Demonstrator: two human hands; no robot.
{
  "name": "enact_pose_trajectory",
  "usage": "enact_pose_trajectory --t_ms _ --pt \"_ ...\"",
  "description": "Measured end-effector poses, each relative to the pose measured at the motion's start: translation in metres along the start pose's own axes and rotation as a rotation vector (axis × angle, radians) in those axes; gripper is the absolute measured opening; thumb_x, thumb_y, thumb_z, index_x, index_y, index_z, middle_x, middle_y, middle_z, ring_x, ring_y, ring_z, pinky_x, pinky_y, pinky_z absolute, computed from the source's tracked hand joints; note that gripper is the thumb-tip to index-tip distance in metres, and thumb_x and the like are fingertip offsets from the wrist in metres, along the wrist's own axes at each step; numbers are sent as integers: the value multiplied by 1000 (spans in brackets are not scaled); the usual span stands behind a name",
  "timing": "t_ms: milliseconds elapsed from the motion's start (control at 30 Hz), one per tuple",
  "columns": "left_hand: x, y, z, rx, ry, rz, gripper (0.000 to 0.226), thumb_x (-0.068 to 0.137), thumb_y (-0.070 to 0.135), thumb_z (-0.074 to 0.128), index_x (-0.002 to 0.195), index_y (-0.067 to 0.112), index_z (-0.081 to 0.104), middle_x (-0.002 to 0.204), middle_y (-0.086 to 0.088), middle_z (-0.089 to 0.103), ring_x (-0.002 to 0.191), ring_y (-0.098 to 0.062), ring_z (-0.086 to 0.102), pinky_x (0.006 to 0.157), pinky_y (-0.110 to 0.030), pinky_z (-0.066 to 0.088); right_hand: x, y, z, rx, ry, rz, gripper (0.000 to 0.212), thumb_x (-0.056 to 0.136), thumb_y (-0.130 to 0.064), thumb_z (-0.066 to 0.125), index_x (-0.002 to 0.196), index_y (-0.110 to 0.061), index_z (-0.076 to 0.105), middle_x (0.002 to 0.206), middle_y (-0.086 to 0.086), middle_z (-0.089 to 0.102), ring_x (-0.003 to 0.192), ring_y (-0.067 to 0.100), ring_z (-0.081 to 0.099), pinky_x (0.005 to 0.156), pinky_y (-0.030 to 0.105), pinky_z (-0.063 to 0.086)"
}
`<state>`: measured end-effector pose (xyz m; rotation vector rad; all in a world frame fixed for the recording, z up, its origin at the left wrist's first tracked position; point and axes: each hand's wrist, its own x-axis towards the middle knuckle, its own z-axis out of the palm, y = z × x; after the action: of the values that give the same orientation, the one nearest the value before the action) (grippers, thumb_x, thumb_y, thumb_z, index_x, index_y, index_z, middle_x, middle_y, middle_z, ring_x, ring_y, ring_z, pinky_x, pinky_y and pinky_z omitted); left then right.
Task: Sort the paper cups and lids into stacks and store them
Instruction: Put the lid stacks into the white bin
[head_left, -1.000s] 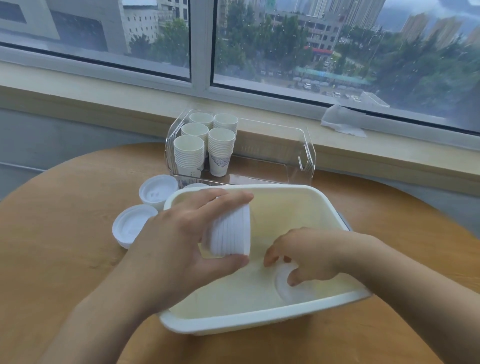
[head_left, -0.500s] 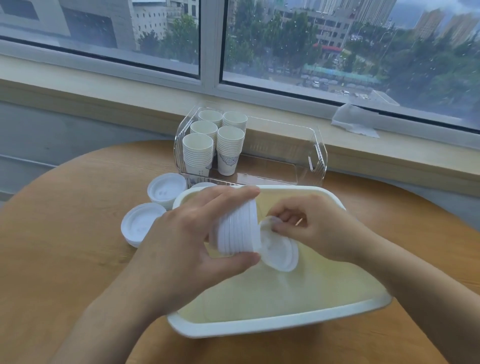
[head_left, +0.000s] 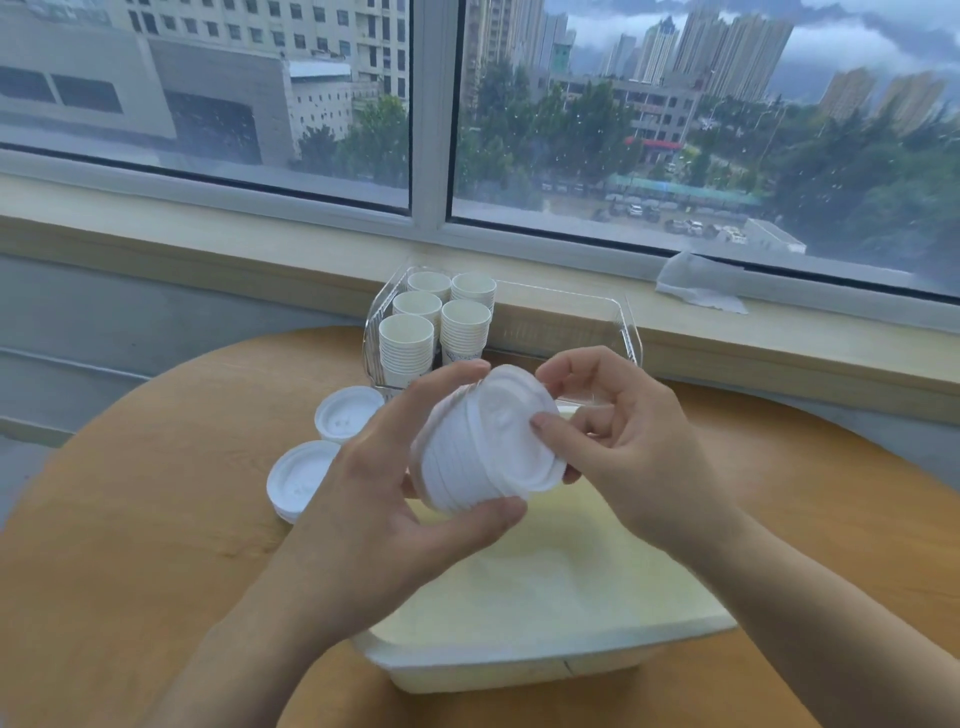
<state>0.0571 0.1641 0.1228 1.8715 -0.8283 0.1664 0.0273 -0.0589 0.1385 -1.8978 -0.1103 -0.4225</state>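
My left hand (head_left: 374, 499) grips a stack of white lids (head_left: 462, 467) on its side, above the cream tub (head_left: 519, 660). My right hand (head_left: 623, 441) pinches the top lid (head_left: 514, 431) against the open end of that stack, thumb on its face and fingers round its rim. Two more lid piles (head_left: 348, 418) (head_left: 298, 480) lie on the wooden table (head_left: 130, 519) to the left. Several stacks of paper cups (head_left: 410, 338) stand in the left end of a clear plastic bin (head_left: 587, 322) behind the tub.
The window sill (head_left: 208, 254) runs along the far edge of the round table. A crumpled white tissue (head_left: 701, 286) lies on the sill at the right. The tub's inside shows nothing but its cream floor.
My right hand lifted a lid out of the tub and brought it onto the end of the stack in my left hand. Both hands rose above the tub.
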Motion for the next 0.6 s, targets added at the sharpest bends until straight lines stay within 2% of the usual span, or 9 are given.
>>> enact_pose_trajectory --t_ms 100,200,333,433,533,600 --pt "-3 7 -2 -37 -1 19 84 70 51 83 141 68 41 136 41 54 124 6 56 86 -7 50 -8 -7 6 -13 15 -33 29 93 -4 74 102 -31 69 104 -4 73 59 26 60 60 43 57" --pt "-5 14 -3 -65 -11 25 83 71 50 83 138 73 40 137 37 55 127 4 55 87 -8 49 -15 -13 9 -60 47 -56 29 93 -4 73 100 -32 70 102 -7 73 56 22 57 56 51 54" --pt "-8 20 -2 -78 -11 30 78 70 51 82 136 69 46 137 29 58 124 -4 60 92 -18 54 -22 -18 14 -149 93 -113 28 94 -4 73 101 -31 73 106 -10 73 59 20 54 50 43 49" --pt "-11 22 -3 -70 17 31 76 70 53 81 135 68 46 136 31 58 122 -2 60 89 -15 53 -28 -24 13 -158 66 -129 17 100 -25 71 114 -34 74 117 -14 73 77 14 64 53 39 53" --pt "-15 22 -5 -54 39 40 75 71 52 82 136 66 47 135 32 57 123 0 59 86 -13 53 -35 -32 7 -192 -24 -138 40 92 -53 67 129 -37 69 124 -19 72 112 10 68 68 23 58" --pt "-17 23 -6 -34 40 49 76 72 52 82 137 66 46 135 33 57 124 0 59 87 -12 52 -38 -36 5 -195 -75 -140 53 88 -58 70 135 -36 66 128 -22 71 124 6 65 78 21 59"
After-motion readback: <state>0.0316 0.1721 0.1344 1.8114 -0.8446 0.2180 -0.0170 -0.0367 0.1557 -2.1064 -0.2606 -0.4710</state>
